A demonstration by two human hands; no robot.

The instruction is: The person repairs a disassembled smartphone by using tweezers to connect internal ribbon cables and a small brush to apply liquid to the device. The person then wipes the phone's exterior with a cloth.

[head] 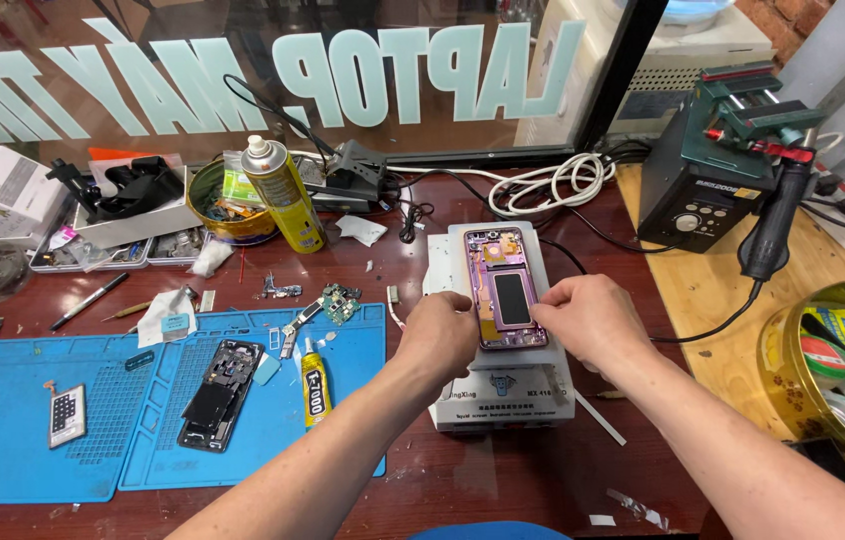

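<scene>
A purple phone frame (503, 280) with its back off lies face up on a white heating plate machine (499, 400) in the middle of the bench. My left hand (440, 335) grips the phone's lower left edge. My right hand (591, 318) presses on its lower right edge with the fingertips on the frame. The lower end of the phone is hidden under my hands.
Blue work mats (143, 455) at left carry a disassembled black phone (215, 394), a glue tube (314, 382) and small parts. A yellow spray can (283, 193) stands behind. A hot-air station (708, 185) and a round tin of tapes (843, 370) sit at right. Cables (543, 185) trail behind.
</scene>
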